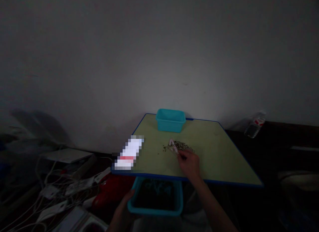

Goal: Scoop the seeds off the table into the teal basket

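My left hand [122, 209] grips the left wall of a turquoise plastic basin [156, 212] just below the table's front edge. Dark small bits cover the basin's bottom, too dim to name. Over the table, the fingers of my right hand [189, 163] are pinched on a small pale pinkish strip [173, 145], bent near its far end; its kind is unclear. The strip's tip is at a scattered heap of small dark grains [184, 146], like seeds or beans. All of these grains lie on the pale yellow-green tabletop [211, 159].
A second turquoise basin [170, 126] stands at the table's back by the wall. A bright, blurred-out phone-like screen [128, 155] lies along the left edge. Tangled white cables [53, 185] and a red item [112, 190] are at lower left. A clear plastic packet [255, 125] sits at right.
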Demonstrator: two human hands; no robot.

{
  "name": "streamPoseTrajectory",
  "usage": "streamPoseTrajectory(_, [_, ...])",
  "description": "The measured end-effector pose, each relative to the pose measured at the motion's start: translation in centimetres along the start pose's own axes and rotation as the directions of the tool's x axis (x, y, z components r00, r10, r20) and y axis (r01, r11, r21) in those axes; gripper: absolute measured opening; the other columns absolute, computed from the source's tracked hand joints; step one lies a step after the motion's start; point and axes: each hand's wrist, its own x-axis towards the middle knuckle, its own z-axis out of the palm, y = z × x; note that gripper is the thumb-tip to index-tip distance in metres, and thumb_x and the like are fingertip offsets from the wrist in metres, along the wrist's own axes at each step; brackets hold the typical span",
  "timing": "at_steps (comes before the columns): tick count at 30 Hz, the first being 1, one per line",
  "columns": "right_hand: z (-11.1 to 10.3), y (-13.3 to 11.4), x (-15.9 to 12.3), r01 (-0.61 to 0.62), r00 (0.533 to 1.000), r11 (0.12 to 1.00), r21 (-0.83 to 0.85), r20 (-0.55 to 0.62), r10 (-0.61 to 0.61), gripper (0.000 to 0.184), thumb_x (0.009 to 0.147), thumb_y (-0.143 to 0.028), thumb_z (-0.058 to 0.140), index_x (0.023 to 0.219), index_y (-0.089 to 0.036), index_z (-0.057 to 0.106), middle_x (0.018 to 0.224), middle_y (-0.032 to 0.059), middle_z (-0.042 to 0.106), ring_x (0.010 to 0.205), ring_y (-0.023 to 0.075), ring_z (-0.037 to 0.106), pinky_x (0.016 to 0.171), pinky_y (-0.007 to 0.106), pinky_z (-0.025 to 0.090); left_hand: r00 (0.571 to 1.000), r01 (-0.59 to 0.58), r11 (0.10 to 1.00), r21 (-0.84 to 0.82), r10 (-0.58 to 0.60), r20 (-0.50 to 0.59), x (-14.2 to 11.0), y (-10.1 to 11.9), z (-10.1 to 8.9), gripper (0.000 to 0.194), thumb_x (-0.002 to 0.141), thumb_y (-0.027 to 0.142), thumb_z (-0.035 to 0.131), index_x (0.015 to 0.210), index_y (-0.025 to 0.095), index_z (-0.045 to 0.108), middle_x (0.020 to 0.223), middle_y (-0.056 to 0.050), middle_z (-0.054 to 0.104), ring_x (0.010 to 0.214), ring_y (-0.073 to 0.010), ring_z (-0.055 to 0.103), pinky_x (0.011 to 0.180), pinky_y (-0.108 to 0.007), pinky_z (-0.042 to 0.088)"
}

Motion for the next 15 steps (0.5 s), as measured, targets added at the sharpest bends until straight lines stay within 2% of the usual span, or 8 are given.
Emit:
streamPoseTrajectory(4, [-0.1, 0.0, 0.0, -0.029, 1.000, 0.999, -0.014, -0.006, 0.029, 0.021, 0.082, -0.019, 0.062, 0.088, -0.023, 0.082, 0.077, 0.0051, 0.075, 0.067, 0.0195, 0.069, 0.066, 0.029, 0.055, 1.000, -0.007, 0.999, 0.041, 0.007, 0.003, -0.1, 0.2, 0.4, 0.076, 0.089, 0.028, 0.060, 0.153, -0.001, 0.032, 0.065, -0.008, 0.079, 0.061, -0.0312, 0.074, 0.052, -0.038, 0.056])
streamPoseTrajectory(8, [0.0, 0.1, 0.0, -0.040, 0.999, 0.999, -0.019, -0.022, 0.040, 0.021, 0.083, -0.020, 0.061, 0.088, -0.023, 0.082, 0.079, 0.0055, 0.075, 0.068, 0.0194, 0.069, 0.067, 0.030, 0.055, 1.000, -0.018, 0.999, 0.033, 0.018, -0.017, -0.9, 0.3, 1.0, 0.075, 0.086, 0.024, 0.060, 0.152, -0.001, 0.036, 0.066, -0.009, 0.080, 0.060, -0.0315, 0.074, 0.053, -0.038, 0.057])
streamPoseTrajectory(11, [0.2, 0.2, 0.1, -0.040, 0.999, 0.999, -0.021, -0.012, 0.040, 0.021, 0.083, -0.020, 0.061, 0.088, -0.023, 0.082, 0.080, 0.0059, 0.076, 0.068, 0.0193, 0.069, 0.067, 0.030, 0.055, 0.997, -0.056, 0.997, 0.054, 0.058, -0.055, -1.8, 0.3, 1.7, 0.072, 0.086, 0.028, 0.061, 0.151, 0.004, 0.041, 0.074, -0.011, 0.082, 0.069, -0.0339, 0.077, 0.055, -0.039, 0.057])
streamPoseTrajectory(15, [0.4, 0.4, 0.1, -0.034, 0.999, 0.999, -0.020, -0.004, 0.034, 0.022, 0.082, -0.020, 0.062, 0.091, -0.023, 0.082, 0.080, 0.0058, 0.076, 0.069, 0.0197, 0.070, 0.067, 0.030, 0.055, 0.996, -0.056, 0.996, 0.065, 0.060, -0.061, -2.6, 0.4, 2.4, 0.073, 0.087, 0.028, 0.059, 0.151, -0.002, 0.038, 0.074, -0.013, 0.082, 0.067, -0.0337, 0.076, 0.055, -0.040, 0.057])
